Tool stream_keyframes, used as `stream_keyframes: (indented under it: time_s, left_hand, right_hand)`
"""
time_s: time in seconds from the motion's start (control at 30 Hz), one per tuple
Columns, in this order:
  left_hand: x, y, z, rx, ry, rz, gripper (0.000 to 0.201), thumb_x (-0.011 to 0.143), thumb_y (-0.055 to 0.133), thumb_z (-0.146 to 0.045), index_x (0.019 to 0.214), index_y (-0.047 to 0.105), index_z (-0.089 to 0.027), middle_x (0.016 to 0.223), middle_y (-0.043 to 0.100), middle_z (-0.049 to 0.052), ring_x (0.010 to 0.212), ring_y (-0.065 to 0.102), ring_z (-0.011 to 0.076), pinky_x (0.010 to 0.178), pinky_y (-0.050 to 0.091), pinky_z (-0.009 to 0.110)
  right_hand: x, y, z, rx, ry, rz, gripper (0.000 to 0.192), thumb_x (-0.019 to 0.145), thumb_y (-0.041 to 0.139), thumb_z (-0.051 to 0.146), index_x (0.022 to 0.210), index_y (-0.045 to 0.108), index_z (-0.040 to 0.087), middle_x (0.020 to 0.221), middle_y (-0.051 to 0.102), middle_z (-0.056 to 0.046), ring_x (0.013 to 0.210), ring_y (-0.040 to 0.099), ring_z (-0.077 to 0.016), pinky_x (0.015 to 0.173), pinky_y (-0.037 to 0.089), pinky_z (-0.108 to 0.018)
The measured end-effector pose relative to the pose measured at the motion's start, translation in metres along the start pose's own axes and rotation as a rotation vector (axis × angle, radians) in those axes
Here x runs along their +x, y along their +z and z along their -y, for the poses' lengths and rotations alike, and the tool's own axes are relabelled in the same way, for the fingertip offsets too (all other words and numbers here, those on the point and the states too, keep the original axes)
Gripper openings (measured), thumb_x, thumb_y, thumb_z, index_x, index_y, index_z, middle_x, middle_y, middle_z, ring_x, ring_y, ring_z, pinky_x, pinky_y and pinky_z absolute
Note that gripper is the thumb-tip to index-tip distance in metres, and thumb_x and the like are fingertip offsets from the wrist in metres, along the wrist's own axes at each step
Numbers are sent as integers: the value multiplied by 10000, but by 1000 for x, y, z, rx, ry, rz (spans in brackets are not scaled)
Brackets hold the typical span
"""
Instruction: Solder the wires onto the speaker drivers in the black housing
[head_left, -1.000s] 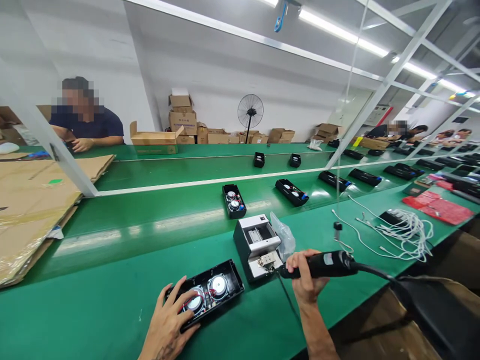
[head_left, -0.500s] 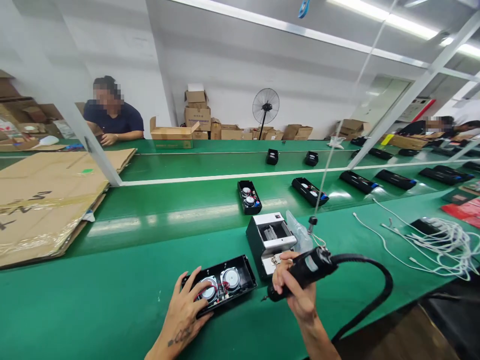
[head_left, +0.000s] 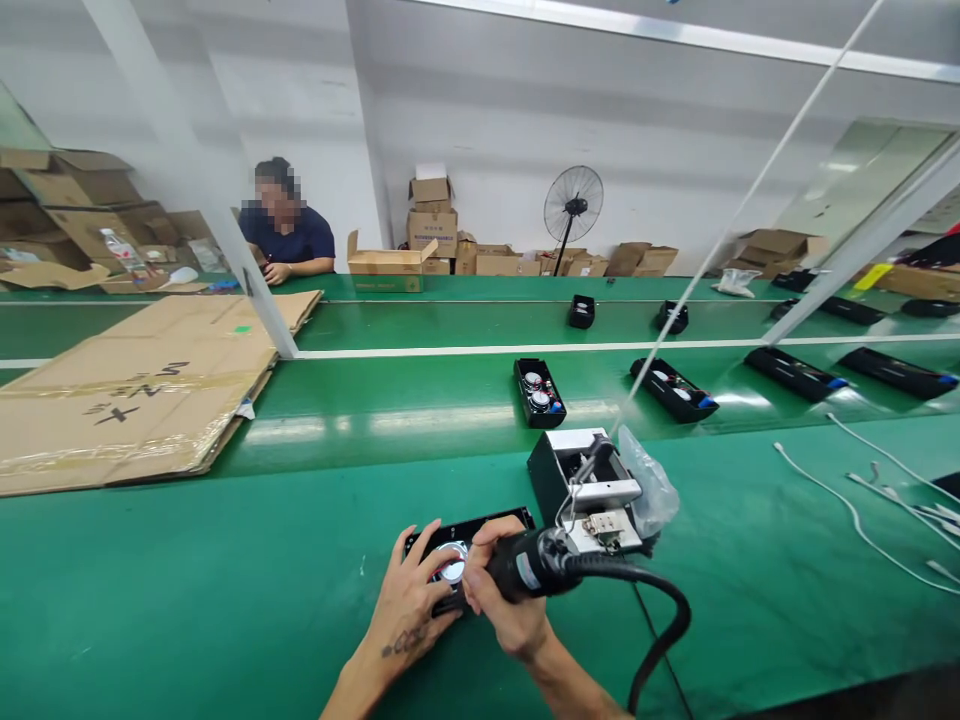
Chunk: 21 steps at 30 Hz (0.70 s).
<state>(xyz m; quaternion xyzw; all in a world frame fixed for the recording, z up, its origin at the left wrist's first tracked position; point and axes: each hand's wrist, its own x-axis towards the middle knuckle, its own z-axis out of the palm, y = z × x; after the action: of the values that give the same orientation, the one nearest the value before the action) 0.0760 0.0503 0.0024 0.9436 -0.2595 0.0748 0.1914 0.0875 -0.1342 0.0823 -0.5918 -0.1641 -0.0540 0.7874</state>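
A black speaker housing point(head_left: 480, 530) with a round silver driver point(head_left: 452, 567) lies on the green bench in front of me. My left hand point(head_left: 409, 605) rests on its left part, fingers spread over it. My right hand point(head_left: 504, 610) grips a black electric screwdriver point(head_left: 536, 566) whose thick cable point(head_left: 660, 625) loops off to the right. The tool's tip points down onto the housing, hidden behind my fingers.
A grey and black screw feeder box point(head_left: 589, 485) with a clear bag stands just right of the housing. More black housings point(head_left: 538, 391) ride the green conveyor point(head_left: 420, 400). Flattened cardboard point(head_left: 142, 390) lies left, white cables point(head_left: 862, 500) right. A seated person point(head_left: 285, 230) works across the line.
My right hand has brought the screwdriver from the feeder box leftward and down onto the housing. My view has swung left. The left hand has stayed on the housing.
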Motion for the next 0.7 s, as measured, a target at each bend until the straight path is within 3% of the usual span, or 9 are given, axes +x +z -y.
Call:
stream_keyframes:
  time_s: [0.17, 0.3, 0.5, 0.7]
  left_hand:
    - [1, 2, 1, -37, -9, 16, 303, 883, 884, -298, 1156, 849, -425, 1463, 761, 39, 1582, 502, 513, 1255, 382, 865]
    - [0, 5, 0, -17, 2, -1, 296, 900, 819, -256, 1143, 852, -422, 1474, 755, 31, 1576, 508, 506, 1252, 381, 855]
    - [0, 17, -1, 91, 43, -179, 421, 927, 813, -356, 1338, 805, -448, 1490, 743, 10, 1523, 564, 446, 1263, 441, 713]
    - [0, 21, -4, 149, 57, -276, 235, 1002, 745, -390, 1219, 835, -395, 1416, 759, -29, 1526, 536, 354, 1336, 308, 555]
  right_hand:
    - [0, 10, -6, 23, 41, -4, 335, 1009, 760, 500, 1144, 538, 288, 678, 493, 103, 522, 429, -133, 578, 470, -305]
    - [6, 9, -15, -20, -82, 86, 249, 1050, 709, 446, 1159, 535, 306, 687, 478, 109, 467, 409, -127, 508, 425, -281]
    - [14, 5, 3, -228, -285, 131, 167, 1002, 705, 272, 1109, 579, 293, 832, 581, 46, 659, 599, -176, 610, 538, -296]
    - [13, 3, 6, -324, -348, 199, 144, 987, 706, 262, 1061, 582, 260, 833, 603, 31, 659, 619, -173, 633, 528, -313]
